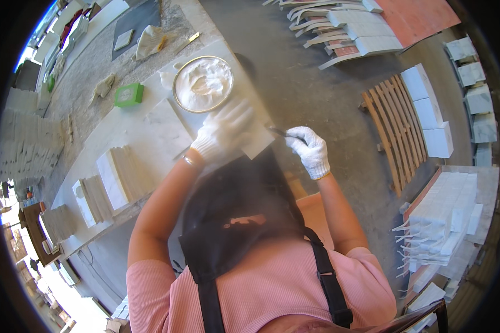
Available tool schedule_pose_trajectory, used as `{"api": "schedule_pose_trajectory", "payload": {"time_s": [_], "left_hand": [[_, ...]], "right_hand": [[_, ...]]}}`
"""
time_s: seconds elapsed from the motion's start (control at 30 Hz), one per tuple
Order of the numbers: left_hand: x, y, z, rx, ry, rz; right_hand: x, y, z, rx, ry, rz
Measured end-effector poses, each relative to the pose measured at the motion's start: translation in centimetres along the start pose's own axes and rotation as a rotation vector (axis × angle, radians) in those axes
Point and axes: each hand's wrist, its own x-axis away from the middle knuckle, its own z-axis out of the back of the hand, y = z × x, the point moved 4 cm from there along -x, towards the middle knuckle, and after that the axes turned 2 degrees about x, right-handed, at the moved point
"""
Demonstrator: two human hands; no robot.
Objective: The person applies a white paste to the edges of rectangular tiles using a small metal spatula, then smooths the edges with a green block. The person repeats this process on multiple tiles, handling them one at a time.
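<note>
My left hand (226, 130), in a white knit glove, is over a white marble tile (258, 143) at the bench's edge. Motion blurs it, but its fingers look stretched out and apart. Just beyond it stands a round bowl (175, 91) with a gold-coloured rim, holding white paste or powder (205, 83). My right hand (308, 151), gloved too, is raised to the right of the tile. Its thumb and fingers are closed on a small, thin, dark tool (278, 132), whose tip points left toward the tile. The tool's exact kind is unclear.
A green box (129, 95), rags (150, 41) and stacked tiles (115, 177) occupy the bench to the left. At right, a wooden pallet (394, 133) with white blocks (428, 111) stands on the floor. More stacked stone (444, 205) lies nearer, and strapped stacks (366, 30) are farther off.
</note>
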Motion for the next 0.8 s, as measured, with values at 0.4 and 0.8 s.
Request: {"api": "schedule_pose_trajectory", "payload": {"time_s": [0.4,0.8], "left_hand": [[0.1,0.0,-0.1,0.043,0.002,0.033],[0.2,4.5,0.9,-0.083,0.086,-0.166]], "right_hand": [[1.8,-0.7,4.1,0.486,0.302,0.681],[2.0,-3.6,3.2,-0.312,0.029,-0.174]]}}
